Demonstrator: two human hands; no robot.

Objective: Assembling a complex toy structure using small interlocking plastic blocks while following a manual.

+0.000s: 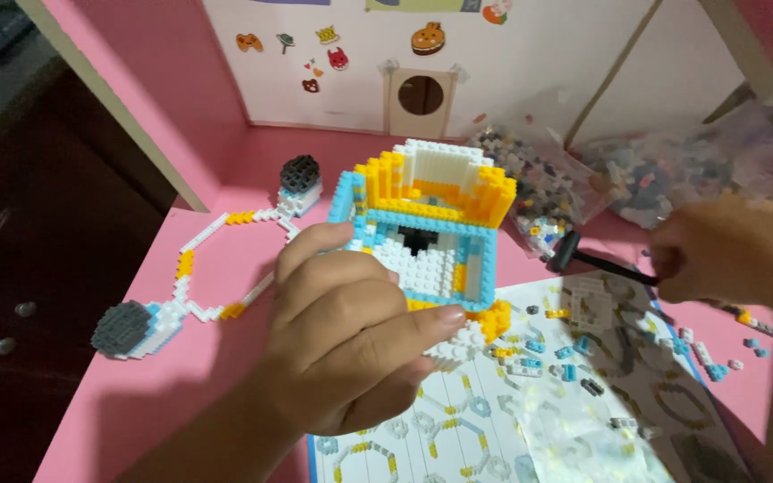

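Left hand point(351, 335) gripping brick model point(427, 228) — right hand point(726, 250), black tool point(594, 258)

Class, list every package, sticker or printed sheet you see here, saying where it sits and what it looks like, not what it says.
Clear plastic bags: back right on the pink desk, full of small mixed bricks.
Instruction sheet: front right, flat, white with blue edge and brick diagrams.
Stickers: on the white back wall, small cartoon shapes in orange, red, brown.

Home play desk point(225, 268), stickered wall point(333, 54)
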